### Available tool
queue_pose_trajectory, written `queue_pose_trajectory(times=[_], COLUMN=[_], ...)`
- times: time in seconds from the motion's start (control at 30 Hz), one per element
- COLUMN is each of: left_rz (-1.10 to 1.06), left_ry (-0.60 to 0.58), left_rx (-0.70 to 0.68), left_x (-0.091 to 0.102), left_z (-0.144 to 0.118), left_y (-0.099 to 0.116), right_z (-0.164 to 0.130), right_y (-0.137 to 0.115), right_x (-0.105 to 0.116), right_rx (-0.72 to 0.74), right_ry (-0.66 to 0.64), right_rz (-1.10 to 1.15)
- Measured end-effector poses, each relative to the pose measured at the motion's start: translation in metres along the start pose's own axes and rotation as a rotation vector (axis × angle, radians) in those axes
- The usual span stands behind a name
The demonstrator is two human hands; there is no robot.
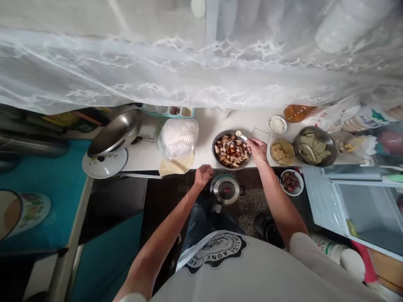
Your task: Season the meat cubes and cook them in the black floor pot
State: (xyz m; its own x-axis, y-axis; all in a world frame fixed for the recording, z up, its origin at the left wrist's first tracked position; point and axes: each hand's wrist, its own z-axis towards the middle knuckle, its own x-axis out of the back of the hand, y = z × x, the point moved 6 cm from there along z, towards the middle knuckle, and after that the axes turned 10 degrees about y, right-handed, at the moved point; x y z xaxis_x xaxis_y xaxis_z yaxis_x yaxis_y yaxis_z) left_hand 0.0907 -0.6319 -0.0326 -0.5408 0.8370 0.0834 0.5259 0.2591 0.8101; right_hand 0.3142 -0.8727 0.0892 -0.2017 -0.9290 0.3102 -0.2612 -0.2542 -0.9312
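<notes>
The right hand pinches a small white spoon at the meat bowl's 1 o'clock rim on the counter (left hand curled empty at 7 o'clock, farther off).

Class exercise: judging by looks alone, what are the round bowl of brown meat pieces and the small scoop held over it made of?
Round grey bowl of brown meat pieces: probably stainless steel; its rim is grey and shiny. Small white scoop in the right hand: likely plastic or ceramic; plain white, too small to tell which.
</notes>
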Motion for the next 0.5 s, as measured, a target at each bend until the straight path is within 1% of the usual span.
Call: queue_pose_trajectory(times=[0.03,0.07,0.13,0.17,0.23,0.33,0.4,0.5], left_rz=[-0.016,-0.035,-0.018,-0.001,0.034,0.049,0.044,0.021], left_ry=[-0.012,-0.006,0.019,0.03,0.037,0.039,0.042,0.037], left_rx=[0.044,0.143,0.24,0.264,0.258,0.241,0.228,0.22], left_x=[-0.019,-0.034,-0.054,-0.059,-0.062,-0.057,-0.051,-0.046], left_z=[0.012,0.023,0.039,0.044,0.05,0.054,0.056,0.057], left_y=[0.012,0.019,0.03,0.032,0.035,0.034,0.033,0.032], right_z=[0.0,0.0,-0.002,-0.004,-0.01,-0.024,-0.033,-0.044], right_y=[0.009,0.017,0.028,0.032,0.036,0.038,0.039,0.04], right_x=[0.013,0.023,0.033,0.034,0.033,0.025,0.021,0.016], right_rx=[0.039,0.093,0.223,0.291,0.423,0.6,0.678,0.756], right_ry=[0.027,0.05,0.077,0.081,0.058,-0.006,-0.039,-0.073], right_rz=[-0.061,-0.119,-0.23,-0.282,-0.382,-0.518,-0.591,-0.654])
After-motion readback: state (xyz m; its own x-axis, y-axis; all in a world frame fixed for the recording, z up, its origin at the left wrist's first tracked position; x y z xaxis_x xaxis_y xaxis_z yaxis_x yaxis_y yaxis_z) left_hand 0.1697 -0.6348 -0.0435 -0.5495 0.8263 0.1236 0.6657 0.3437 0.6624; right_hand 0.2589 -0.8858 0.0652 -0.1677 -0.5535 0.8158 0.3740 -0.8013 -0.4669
